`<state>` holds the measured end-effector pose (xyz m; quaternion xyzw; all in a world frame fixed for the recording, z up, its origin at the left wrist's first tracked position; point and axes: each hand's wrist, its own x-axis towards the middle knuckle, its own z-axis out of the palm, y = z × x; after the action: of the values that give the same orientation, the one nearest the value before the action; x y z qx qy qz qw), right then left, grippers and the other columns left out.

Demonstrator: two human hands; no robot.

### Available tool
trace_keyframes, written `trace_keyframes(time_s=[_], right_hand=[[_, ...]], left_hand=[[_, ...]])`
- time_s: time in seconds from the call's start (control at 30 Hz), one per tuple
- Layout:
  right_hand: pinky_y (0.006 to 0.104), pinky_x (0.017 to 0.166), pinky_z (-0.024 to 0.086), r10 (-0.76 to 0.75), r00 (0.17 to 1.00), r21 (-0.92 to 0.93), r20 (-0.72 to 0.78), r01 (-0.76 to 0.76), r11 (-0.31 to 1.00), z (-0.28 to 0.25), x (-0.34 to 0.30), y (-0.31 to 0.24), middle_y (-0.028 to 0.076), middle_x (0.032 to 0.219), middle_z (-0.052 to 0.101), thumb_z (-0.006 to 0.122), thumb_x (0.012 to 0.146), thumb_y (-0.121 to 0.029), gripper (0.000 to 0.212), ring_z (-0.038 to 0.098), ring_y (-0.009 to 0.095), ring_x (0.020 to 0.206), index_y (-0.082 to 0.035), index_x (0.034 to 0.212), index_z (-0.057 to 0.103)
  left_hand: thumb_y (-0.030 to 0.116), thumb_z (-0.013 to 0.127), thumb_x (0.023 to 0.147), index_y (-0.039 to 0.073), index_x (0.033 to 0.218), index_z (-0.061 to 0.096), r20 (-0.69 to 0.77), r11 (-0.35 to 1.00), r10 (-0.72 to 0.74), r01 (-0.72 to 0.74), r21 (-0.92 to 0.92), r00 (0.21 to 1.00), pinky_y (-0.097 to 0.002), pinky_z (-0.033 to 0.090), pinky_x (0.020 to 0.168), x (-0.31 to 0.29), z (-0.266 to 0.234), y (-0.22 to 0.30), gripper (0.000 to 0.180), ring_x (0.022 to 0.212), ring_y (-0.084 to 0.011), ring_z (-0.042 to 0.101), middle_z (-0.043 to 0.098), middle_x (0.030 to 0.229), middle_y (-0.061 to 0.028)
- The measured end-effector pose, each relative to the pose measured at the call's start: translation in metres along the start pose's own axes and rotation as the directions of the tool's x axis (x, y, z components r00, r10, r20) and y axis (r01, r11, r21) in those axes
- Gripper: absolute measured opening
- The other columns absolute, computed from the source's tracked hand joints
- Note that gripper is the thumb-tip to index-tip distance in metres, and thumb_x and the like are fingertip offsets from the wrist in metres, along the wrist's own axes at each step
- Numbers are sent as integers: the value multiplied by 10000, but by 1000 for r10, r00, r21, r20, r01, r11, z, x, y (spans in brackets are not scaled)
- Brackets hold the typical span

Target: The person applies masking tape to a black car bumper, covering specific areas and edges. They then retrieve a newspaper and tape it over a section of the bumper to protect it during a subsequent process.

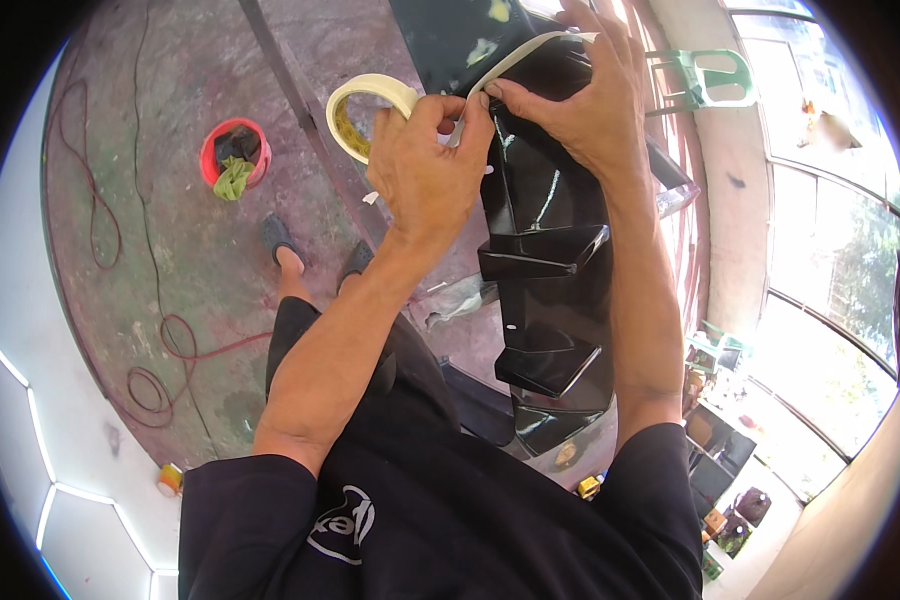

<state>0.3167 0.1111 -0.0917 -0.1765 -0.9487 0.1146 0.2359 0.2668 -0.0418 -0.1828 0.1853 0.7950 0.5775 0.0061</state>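
While both hands' fingers pinch masking tape (515,55) on a glossy black panel (545,250), cables (160,350) snake across stained concrete floor (170,230).

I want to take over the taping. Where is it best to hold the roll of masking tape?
Probably grip the masking tape roll by its free outer rim from the left: the left hand covers its right side, where the strip runs off to the right hand on the black panel.

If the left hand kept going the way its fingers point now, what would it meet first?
The left hand points toward the right hand and holds a masking tape roll. Going straight on, it would probably meet the right hand's fingertips on the tape strip first; depth is unclear.
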Motion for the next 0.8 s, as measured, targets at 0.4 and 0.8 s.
trace_keyframes(time_s=[0.4, 0.8], right_hand=[[394, 1058, 525, -103, 990, -157, -94, 88, 984, 10, -9, -4, 125, 1346, 663, 947, 817, -188, 687, 635, 274, 1234, -30, 1423, 667], [441, 1195, 422, 112, 993, 235, 45, -119, 965, -9, -5, 8, 115, 1438, 668, 983, 794, -290, 699, 560, 296, 1385, -91, 1406, 710]], left_hand=[[327, 811, 962, 100, 959, 801, 89, 994, -76, 83, -77, 993, -431, 464, 714, -21, -19, -25, 227, 830, -264, 607, 665, 809, -58], [352, 791, 980, 73, 987, 784, 209, 984, -165, 176, -32, 964, -406, 478, 750, -12, -30, -18, 279, 855, -246, 609, 649, 852, -70]])
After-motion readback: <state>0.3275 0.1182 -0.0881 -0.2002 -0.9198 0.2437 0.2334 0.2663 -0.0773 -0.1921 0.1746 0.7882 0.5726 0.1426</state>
